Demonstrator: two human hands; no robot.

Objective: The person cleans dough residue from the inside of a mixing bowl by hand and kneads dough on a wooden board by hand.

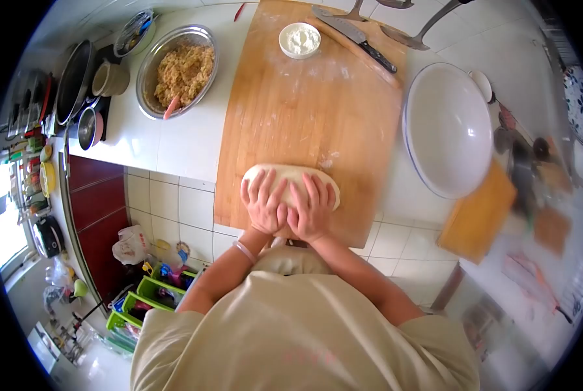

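A pale, oblong piece of dough (pixel 291 172) lies near the front edge of the wooden board (pixel 298 111). Both my hands press on top of it, side by side, with the thumbs close together. My left hand (pixel 264 203) covers the dough's left part, its fingers spread and pointing away from me. On the right part rests my right hand (pixel 311 207), fingers also apart. Neither hand grips anything. Light traces of flour mark the board beyond the dough.
At the board's far end are a bowl of white powder (pixel 300 40), a knife (pixel 353 38) and a rolling pin (pixel 363 57). A metal bowl of filling (pixel 184 68) stands left. To the right are a large white bowl (pixel 449 130) and a small wooden board (pixel 479 212).
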